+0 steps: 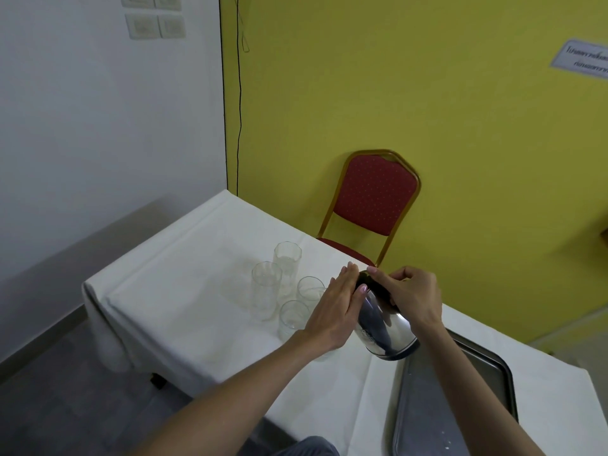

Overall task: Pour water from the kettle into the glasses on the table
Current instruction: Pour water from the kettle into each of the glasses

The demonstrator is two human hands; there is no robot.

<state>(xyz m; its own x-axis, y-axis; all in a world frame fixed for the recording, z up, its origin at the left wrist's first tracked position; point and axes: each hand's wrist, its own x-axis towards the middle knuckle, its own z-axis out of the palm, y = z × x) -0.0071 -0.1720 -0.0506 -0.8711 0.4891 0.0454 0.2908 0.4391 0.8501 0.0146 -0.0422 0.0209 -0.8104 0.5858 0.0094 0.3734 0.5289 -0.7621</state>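
Note:
A steel kettle (385,330) with a black top stands on the white-clothed table (204,311), just left of a metal tray. My right hand (411,297) grips its black top and handle from the right. My left hand (335,307) lies flat against the kettle's left side, fingers straight. Several clear glasses stand left of the kettle: a tall one at the back (287,264), a tall one in front of it (266,287), a short one (309,289) next to my left hand, and another short one (291,319) nearer me. The back glass holds some water.
A grey metal tray (460,406) lies on the table at the right, partly under my right forearm. A red padded chair (371,205) stands behind the table against the yellow wall. A black cable hangs down the wall corner. The table's left edge drops to the floor.

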